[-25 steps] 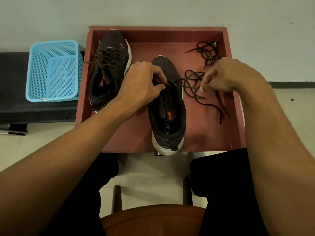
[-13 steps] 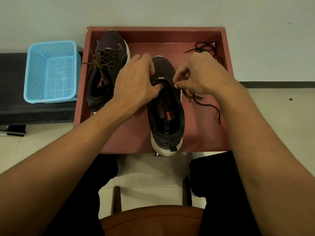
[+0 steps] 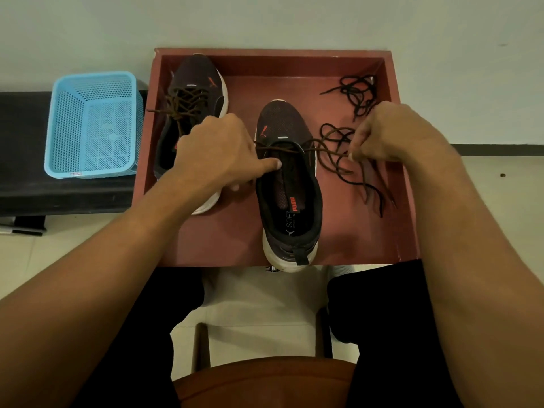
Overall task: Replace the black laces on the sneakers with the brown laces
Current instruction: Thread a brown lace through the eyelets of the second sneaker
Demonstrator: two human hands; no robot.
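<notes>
Two dark sneakers stand in a red-brown tray. The left sneaker is laced with a brown lace. The right sneaker has a brown lace threaded only across its front eyelets. My left hand holds this sneaker's left side, thumb reaching into the opening. My right hand pinches the brown lace to the right of the shoe, drawn taut. One loose black lace lies at the tray's back right. Another black lace lies tangled under my right hand.
A light blue mesh basket sits on a black bench left of the tray. A wall runs right behind the tray. My legs and an orange-brown chair seat are at the bottom. A pen lies on the floor.
My right hand has moved from the sneaker's tongue out to the right, drawing the brown lace through the eyelets. My left hand slid down the shoe's left side.
</notes>
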